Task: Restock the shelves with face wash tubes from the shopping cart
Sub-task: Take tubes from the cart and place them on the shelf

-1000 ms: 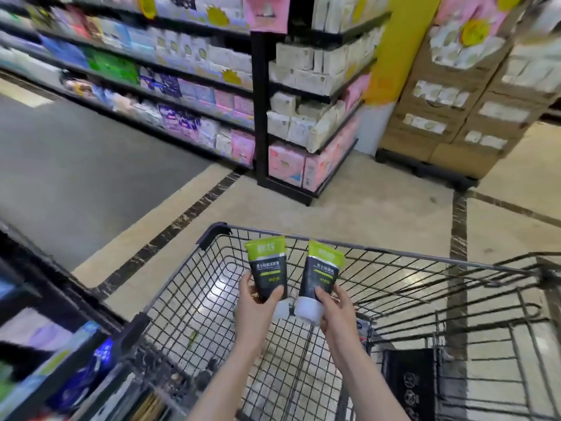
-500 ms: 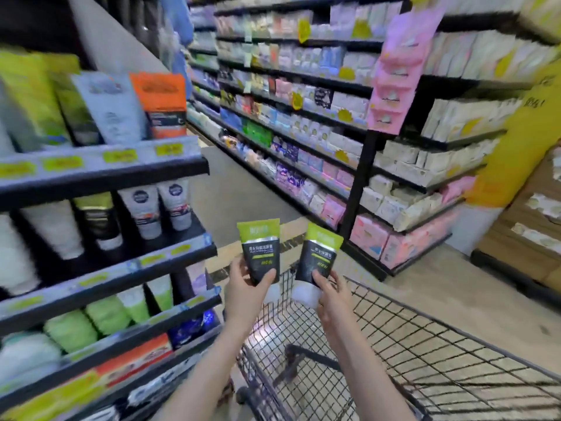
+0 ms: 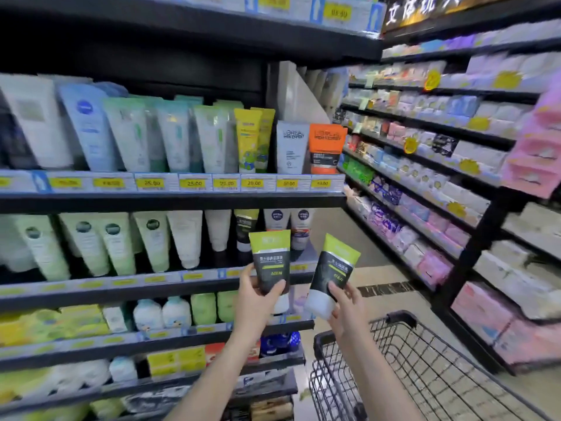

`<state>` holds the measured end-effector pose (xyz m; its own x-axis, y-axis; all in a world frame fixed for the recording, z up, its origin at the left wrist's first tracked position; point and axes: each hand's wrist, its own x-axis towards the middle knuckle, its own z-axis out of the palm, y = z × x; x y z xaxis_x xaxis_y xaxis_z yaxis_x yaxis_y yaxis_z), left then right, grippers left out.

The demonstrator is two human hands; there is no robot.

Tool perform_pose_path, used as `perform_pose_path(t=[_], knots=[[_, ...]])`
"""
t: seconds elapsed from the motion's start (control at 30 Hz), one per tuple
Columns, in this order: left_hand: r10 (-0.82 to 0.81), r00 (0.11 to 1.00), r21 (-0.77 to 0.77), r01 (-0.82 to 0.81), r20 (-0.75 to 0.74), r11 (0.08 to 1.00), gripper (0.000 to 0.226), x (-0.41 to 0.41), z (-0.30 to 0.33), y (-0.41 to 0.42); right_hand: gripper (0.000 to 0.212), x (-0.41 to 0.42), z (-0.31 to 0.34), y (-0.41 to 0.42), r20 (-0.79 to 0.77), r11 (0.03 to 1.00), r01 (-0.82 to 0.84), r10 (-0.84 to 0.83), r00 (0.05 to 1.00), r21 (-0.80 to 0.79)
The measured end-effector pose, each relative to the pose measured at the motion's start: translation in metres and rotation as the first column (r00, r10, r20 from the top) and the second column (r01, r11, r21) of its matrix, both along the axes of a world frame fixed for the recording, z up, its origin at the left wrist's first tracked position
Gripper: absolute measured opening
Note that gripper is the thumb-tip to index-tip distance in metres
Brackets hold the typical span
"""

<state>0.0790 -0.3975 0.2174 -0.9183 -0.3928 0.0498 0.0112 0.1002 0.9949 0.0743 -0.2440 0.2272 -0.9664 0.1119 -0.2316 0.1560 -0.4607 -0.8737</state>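
Note:
My left hand [image 3: 256,302] grips a black face wash tube with a green top [image 3: 271,259], held upright with its cap down. My right hand [image 3: 346,305] grips a second tube of the same kind [image 3: 332,273], tilted slightly right, its white cap showing. Both tubes are raised in front of the right end of the second shelf [image 3: 170,279], where a matching green and black tube [image 3: 244,229] stands beside two white tubes with round blue logos. The black wire shopping cart [image 3: 425,369] is at the lower right, below my right arm.
The shelving unit on the left holds rows of tubes on several tiers with yellow price tags [image 3: 194,183]. An orange tube [image 3: 324,147] stands at the upper shelf's right end. Across the aisle, long shelves [image 3: 425,165] carry pastel packs. Tiled floor [image 3: 379,278] shows between them.
The view has swung left from the cart to the shelving unit. Both hands have lifted the tubes up toward the second shelf, still holding one each.

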Motion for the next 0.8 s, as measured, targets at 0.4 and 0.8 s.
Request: perform_pose_path(t=[0.4,0.8], knots=[[0.085,0.994,-0.132,-0.076,0.063,0.988,0.061,-0.020,-0.002,-0.097,0.048,-0.028,0.001,-0.081,0.056,0.999,-0.022,0.021,0.998,0.025],[0.174,0.981,-0.222,-0.152,0.084,0.963,0.055,-0.072,0.002,-0.122,0.035,-0.057,-0.008,-0.091,0.075,0.999,0.037,-0.035,0.997,-0.025]])
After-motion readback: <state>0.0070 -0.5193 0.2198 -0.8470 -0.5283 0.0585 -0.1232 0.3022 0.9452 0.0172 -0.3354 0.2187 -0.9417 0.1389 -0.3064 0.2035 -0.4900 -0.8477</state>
